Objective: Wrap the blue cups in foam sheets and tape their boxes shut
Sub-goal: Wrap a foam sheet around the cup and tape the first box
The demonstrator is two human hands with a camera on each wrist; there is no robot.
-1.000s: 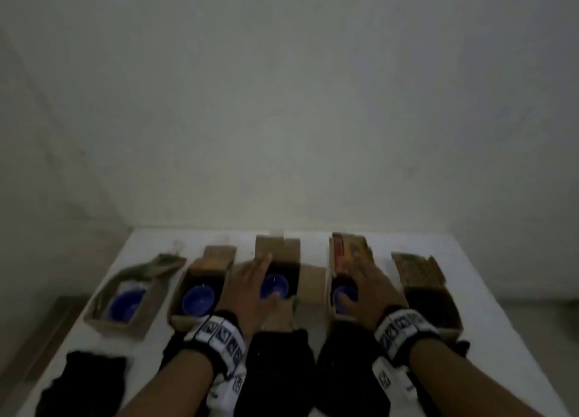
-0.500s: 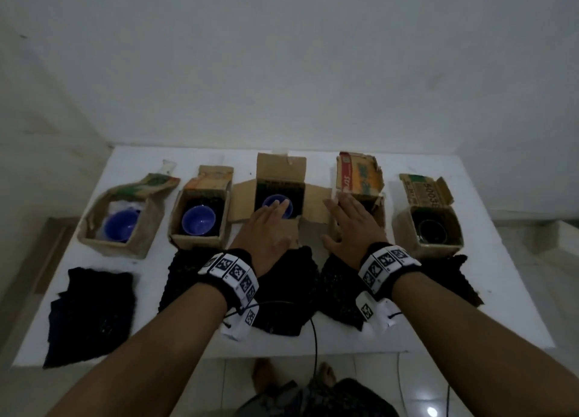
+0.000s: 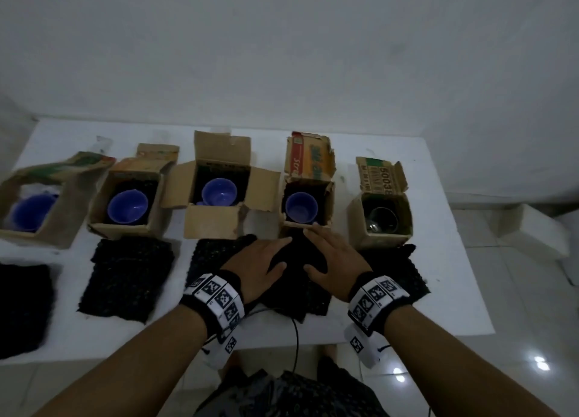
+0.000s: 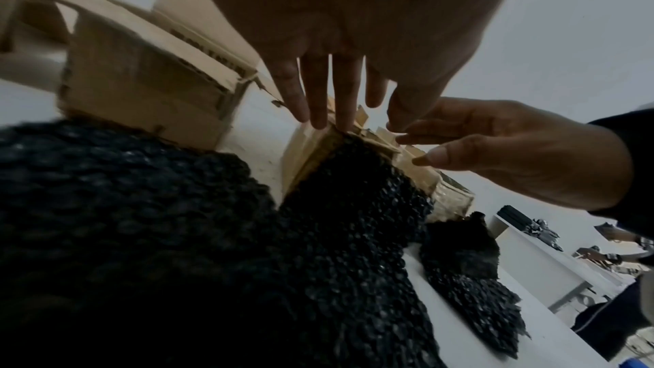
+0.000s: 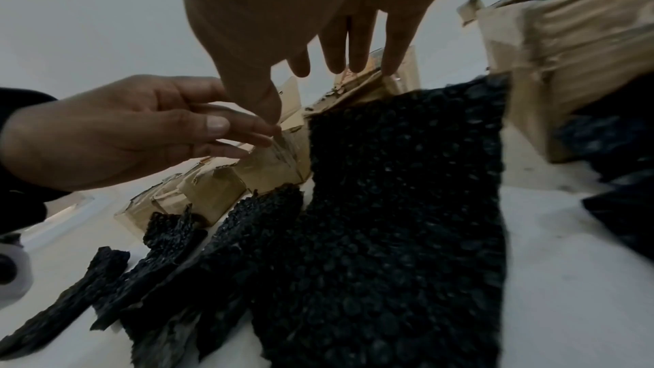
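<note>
Five open cardboard boxes stand in a row on the white table (image 3: 445, 285). Blue cups (image 3: 301, 206) (image 3: 218, 192) (image 3: 127, 207) (image 3: 29, 213) sit in the four left ones. Black foam sheets lie in front of the boxes. My left hand (image 3: 260, 260) and right hand (image 3: 335, 257) are side by side, palms down and fingers straight, over the foam sheet (image 3: 297, 291) in front of the fourth box (image 3: 305, 226). The wrist views show the straight fingers (image 4: 332, 94) (image 5: 353, 46) just above that sheet (image 4: 353, 206) (image 5: 407, 178). Neither hand holds anything, and whether they touch the sheet is unclear.
The fifth box (image 3: 382, 239) at the right holds a dark cup (image 3: 380, 220). More foam sheets (image 3: 128, 278) (image 3: 22, 307) lie to the left. A cable (image 3: 294, 338) hangs over the table's front edge. A white block (image 3: 532, 231) sits on the floor at right.
Both hands have drawn back from the third and fourth boxes toward me and now lie together over the foam sheet. The head view has tilted down.
</note>
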